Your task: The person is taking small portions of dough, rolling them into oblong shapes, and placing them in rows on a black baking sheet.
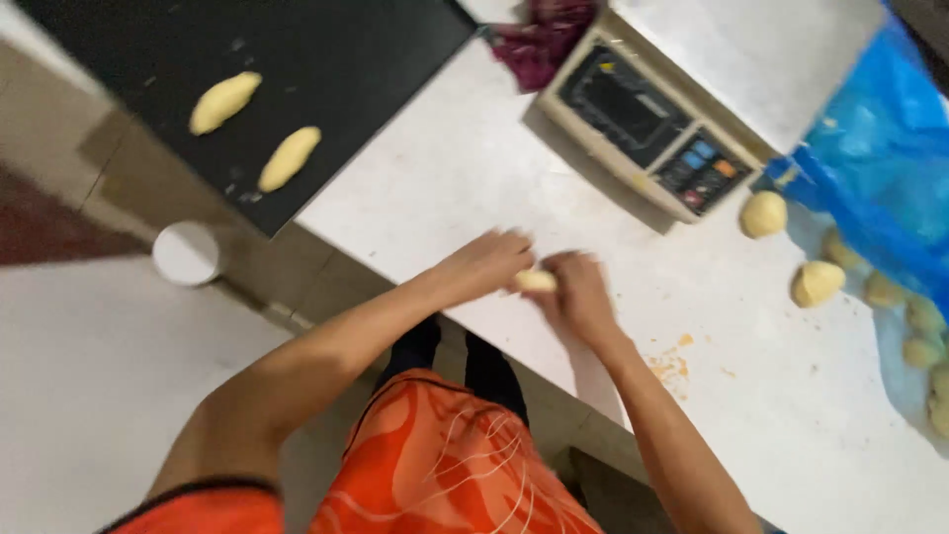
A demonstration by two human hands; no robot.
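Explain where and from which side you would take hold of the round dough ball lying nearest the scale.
Probably from above, fingers cupping opposite sides of the dough ball. It sits alone on the white table, rounded and soft-looking, so its widest middle suits a gentle hold. The scale crowds its left; above is open.

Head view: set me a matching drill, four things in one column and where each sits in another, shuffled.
Things:
1. Two shaped dough pieces
2. Weighing scale
3. Small dough piece
4. Round dough balls

Places:
A. Between the left hand and the right hand, at the white table's near edge
B. On the black tray
C. By the blue plastic sheet, right of the scale
D. At the table's far side, beside a purple cloth

Pairs: 1-B, 2-D, 3-A, 4-C
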